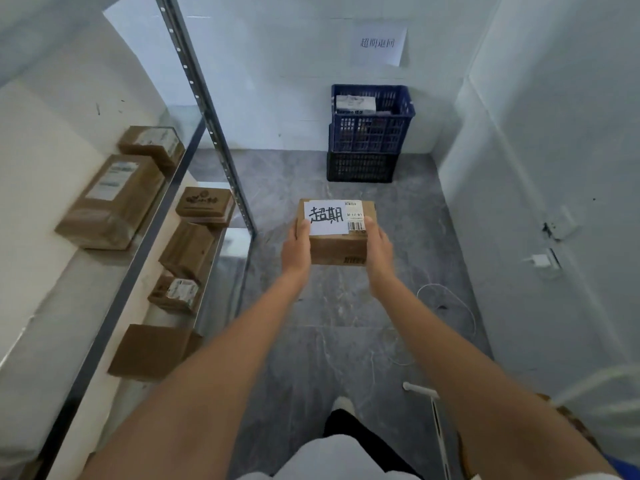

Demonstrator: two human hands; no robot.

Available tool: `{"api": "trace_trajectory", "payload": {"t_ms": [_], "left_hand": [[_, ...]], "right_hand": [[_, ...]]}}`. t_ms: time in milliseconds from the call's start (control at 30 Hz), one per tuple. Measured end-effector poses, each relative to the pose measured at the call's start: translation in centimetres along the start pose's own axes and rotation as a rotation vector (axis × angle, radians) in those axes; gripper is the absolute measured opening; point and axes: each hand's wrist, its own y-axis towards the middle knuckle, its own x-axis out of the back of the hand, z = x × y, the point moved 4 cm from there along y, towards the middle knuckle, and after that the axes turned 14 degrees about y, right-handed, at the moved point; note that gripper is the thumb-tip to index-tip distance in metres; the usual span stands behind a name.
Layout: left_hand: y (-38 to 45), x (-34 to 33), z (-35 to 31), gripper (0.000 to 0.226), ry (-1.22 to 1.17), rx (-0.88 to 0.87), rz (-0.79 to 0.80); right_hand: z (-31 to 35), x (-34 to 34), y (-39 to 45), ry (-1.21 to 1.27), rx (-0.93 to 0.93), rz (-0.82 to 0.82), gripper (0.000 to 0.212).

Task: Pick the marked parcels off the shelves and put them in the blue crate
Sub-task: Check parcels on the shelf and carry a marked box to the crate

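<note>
A: What do the hands hold?

B: A small cardboard parcel (335, 233), box-shaped, with matte brown sides. On its top there is a white paper sheet (326, 217) with thick black handwritten characters, and beside it a printed label with a barcode. The left hand (296, 250) grips the left side and the right hand (377, 249) grips the right side, thumbs lying on top, so the box is squeezed between the two palms above the floor.

A: And where is the blue crate?

B: The blue crate (371, 118) stands ahead against the back wall, well apart from the parcel. It is plastic with lattice walls, and it sits on a black crate (360, 167) of the same kind. A white box already lies inside it.

A: What about the shelves?

B: The metal rack (207, 109) is on the left, with a grey perforated post and pale boards. Several brown cardboard parcels lie on it, some with white labels.

A: And the room?

B: The floor (408, 233) is grey stone with pale veins and looks smooth. The walls are white tile, and a paper notice (379, 45) hangs above the crates.
</note>
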Motion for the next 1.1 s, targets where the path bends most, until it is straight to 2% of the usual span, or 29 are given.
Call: {"api": "trace_trajectory", "payload": {"t_ms": [267,500,633,667,967,1100], "left_hand": [[8.1,-5.1,-4.5,0.047,-0.011,0.036,0.028],[17.5,-7.9,-6.0,0.066,-0.042,0.109,0.102],[22.5,-8.9,-8.6,0.034,-0.082,0.089,0.140],[23.5,-9.2,-9.1,0.031,-0.086,0.093,0.144],[33.9,-12.8,-13.3,0.036,-0.064,0.069,0.167],[39.1,-15.4,-15.3,0.035,-0.062,0.087,0.170]], "right_hand": [[3.4,0.1,9.7,-0.008,-0.027,-0.021,0.047],[5.6,-2.5,18.2,-0.047,-0.004,-0.033,0.043],[6.9,-4.1,22.8,-0.029,-0.003,-0.079,0.040],[7.1,-4.3,23.8,-0.021,-0.014,-0.091,0.041],[10.8,-6.7,34.0,0.003,-0.042,-0.107,0.029],[12.3,-7.0,40.1,-0.003,-0.040,-0.101,0.040]]}}
